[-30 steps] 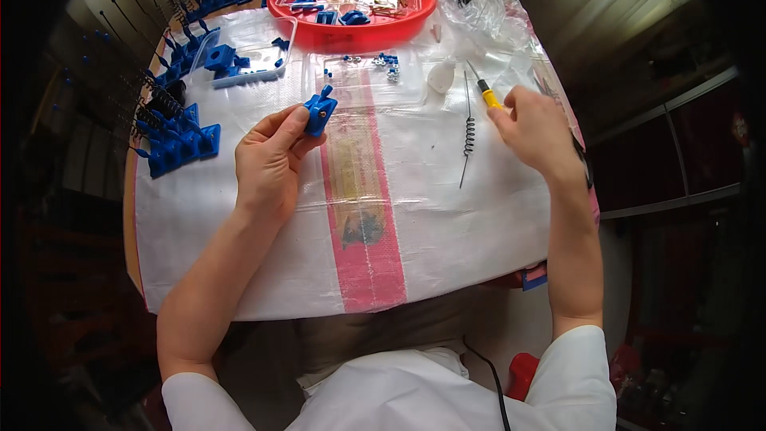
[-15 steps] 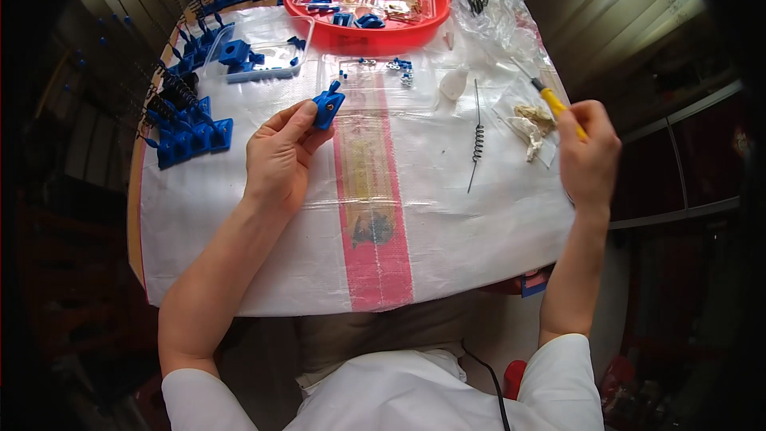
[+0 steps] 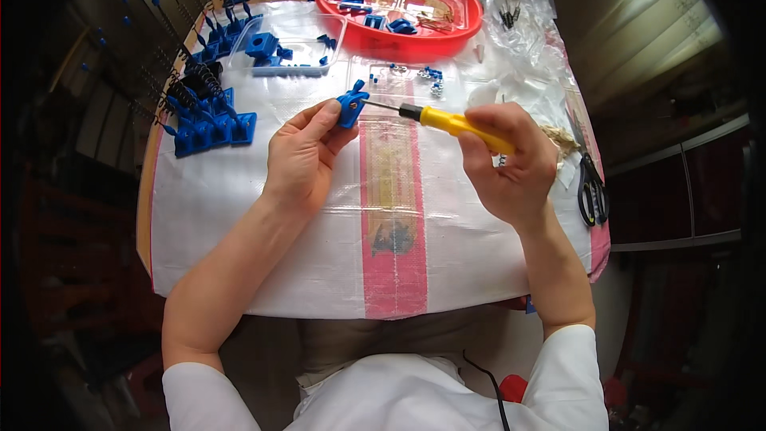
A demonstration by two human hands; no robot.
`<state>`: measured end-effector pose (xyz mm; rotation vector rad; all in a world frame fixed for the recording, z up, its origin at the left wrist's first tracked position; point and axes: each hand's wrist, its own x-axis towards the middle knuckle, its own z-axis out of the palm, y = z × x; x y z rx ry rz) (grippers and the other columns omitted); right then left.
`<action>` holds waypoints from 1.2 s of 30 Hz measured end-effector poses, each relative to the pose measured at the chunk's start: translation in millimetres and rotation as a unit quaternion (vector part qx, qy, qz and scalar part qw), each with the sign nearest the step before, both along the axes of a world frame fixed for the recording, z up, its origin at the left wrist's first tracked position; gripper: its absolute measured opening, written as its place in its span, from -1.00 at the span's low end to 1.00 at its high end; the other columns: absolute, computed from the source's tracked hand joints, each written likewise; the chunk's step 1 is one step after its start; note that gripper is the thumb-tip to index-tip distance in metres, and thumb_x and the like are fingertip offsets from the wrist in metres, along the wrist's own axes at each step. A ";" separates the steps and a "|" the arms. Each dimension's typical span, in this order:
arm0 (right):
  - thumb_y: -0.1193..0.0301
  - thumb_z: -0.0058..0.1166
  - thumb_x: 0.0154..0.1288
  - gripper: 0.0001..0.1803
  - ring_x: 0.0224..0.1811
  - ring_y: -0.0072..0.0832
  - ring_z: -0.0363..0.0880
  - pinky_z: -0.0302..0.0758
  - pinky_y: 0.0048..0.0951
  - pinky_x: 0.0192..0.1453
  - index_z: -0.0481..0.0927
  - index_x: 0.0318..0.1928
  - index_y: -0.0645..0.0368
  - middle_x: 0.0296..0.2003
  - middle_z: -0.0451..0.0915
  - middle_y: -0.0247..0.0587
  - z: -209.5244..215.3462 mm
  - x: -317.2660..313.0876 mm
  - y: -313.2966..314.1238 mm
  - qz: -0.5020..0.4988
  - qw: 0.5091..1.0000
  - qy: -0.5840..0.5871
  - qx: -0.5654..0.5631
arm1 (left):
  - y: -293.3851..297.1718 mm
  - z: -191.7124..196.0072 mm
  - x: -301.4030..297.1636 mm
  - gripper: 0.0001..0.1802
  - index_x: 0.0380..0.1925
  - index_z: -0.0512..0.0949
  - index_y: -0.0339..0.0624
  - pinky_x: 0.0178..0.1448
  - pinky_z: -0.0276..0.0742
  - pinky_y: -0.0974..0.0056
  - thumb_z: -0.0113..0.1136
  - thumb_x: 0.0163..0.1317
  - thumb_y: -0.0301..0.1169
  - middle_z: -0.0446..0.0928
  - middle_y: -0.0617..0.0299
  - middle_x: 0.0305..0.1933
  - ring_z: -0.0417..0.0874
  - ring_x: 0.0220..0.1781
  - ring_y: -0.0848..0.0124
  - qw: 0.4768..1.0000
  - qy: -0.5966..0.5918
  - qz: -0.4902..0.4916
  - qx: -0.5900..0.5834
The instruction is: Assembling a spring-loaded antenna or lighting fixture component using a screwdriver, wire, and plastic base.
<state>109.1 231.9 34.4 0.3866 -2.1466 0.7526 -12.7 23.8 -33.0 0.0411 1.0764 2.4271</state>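
Between the thumb and fingers of my left hand [image 3: 307, 148] is a small blue plastic part [image 3: 350, 107] with a flat base and a knob on top. A small metal piece shows on its face. My right hand [image 3: 515, 164] grips a screwdriver [image 3: 447, 121] by its yellow and black handle. The thin shaft points left, its tip at or very close to the blue part; I cannot tell whether they touch. Beyond my hands lies a clear tray [image 3: 383, 72] with small blue and silver pieces.
A red oval basin [image 3: 471, 36] holds a clear divided box of blue and brass-coloured parts. Left of it stands a clear container [image 3: 291, 70] of blue pieces. Blue bases with springs [image 3: 211, 132] line the left side. Scissors [image 3: 592, 190] and a plastic bag [image 3: 519, 12] are at right.
My right hand has brought the screwdriver from the right side across to the blue part. The view has shifted slightly, and the scissors now show. My left hand keeps its hold.
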 end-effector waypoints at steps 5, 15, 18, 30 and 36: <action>0.62 0.30 0.09 -0.75 -0.40 -0.42 0.67 0.58 -0.50 -0.33 0.59 -0.19 0.27 -0.39 0.64 -0.17 -8.0 -1.8 -1.9 0.015 1.000 0.004 0.000 | -2.5 -0.4 1.6 -0.81 -0.10 0.57 -0.35 0.04 0.70 0.30 0.17 0.38 -0.46 0.66 0.11 -0.15 0.72 -0.13 0.38 1.000 -0.005 -0.001 -0.002; 0.62 0.31 0.08 -0.71 -0.43 -0.34 0.68 0.58 -0.45 -0.38 0.57 -0.15 0.25 -0.36 0.65 -0.15 -2.7 -5.1 0.0 0.010 0.999 -0.002 0.050 | -1.9 0.3 1.9 -0.84 -0.10 0.58 -0.29 0.05 0.66 0.34 0.15 0.39 -0.46 0.66 0.17 -0.14 0.69 -0.12 0.45 1.000 0.010 0.006 -0.029; 0.62 0.29 0.18 -0.70 -0.42 -0.50 0.60 0.52 -0.52 -0.34 0.55 -0.07 0.24 -0.37 0.61 -0.13 -0.3 -3.6 4.9 0.033 0.996 -0.010 0.086 | 0.4 1.6 4.7 -0.83 -0.10 0.58 -0.30 0.03 0.67 0.32 0.17 0.38 -0.47 0.66 0.17 -0.14 0.70 -0.13 0.44 0.998 0.041 0.021 -0.046; 0.24 0.13 0.43 -0.71 -0.67 -0.41 0.47 0.34 -0.41 -0.59 0.44 -0.20 0.21 -0.64 0.49 -0.15 -9.0 7.7 0.3 -0.030 0.969 -0.243 -0.048 | 0.1 0.1 -0.3 -0.84 -0.17 0.59 -0.35 -0.08 0.73 0.32 0.25 0.32 -0.49 0.66 0.11 -0.21 0.72 -0.22 0.39 0.994 0.044 0.084 -0.049; 0.23 0.18 0.39 -0.62 -0.60 -0.39 0.53 0.40 -0.35 -0.54 0.36 -0.02 0.21 -0.56 0.56 -0.11 -20.4 2.6 4.1 -0.021 0.953 -0.298 -0.047 | -4.0 -1.9 -2.5 -0.85 -0.13 0.61 -0.29 -0.01 0.70 0.30 0.20 0.35 -0.48 0.68 0.15 -0.16 0.72 -0.15 0.42 0.992 0.060 0.086 -0.064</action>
